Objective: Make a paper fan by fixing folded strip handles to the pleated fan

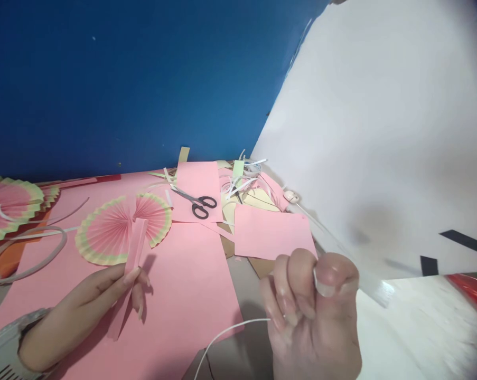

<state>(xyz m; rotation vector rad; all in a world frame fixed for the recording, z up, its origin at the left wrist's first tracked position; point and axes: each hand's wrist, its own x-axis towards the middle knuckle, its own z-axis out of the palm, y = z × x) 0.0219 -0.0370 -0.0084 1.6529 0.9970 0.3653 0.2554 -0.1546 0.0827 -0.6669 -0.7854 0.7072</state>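
Note:
My left hand (pixel 99 290) pinches a narrow folded pink paper strip (pixel 137 240) between thumb and fingers, holding it upright at a slant over a large pink sheet (pixel 190 279). Just behind the strip lies a round pleated paper fan (pixel 103 232), pink with a yellow-green edge. My right hand (pixel 309 311), palm side toward me, has its fingers curled in around a thin white cord (pixel 226 331). The cord runs down to the left from the fingertips and leaves view at the bottom.
Black-handled scissors (pixel 200 206) rest on a small pink sheet (pixel 198 177). Another pink sheet (pixel 276 229) and paper scraps (pixel 242 182) lie to their right. More pleated fans (pixel 14 203) are at far left. A blue wall (pixel 143 79) and white panel (pixel 381 132) bound the workspace.

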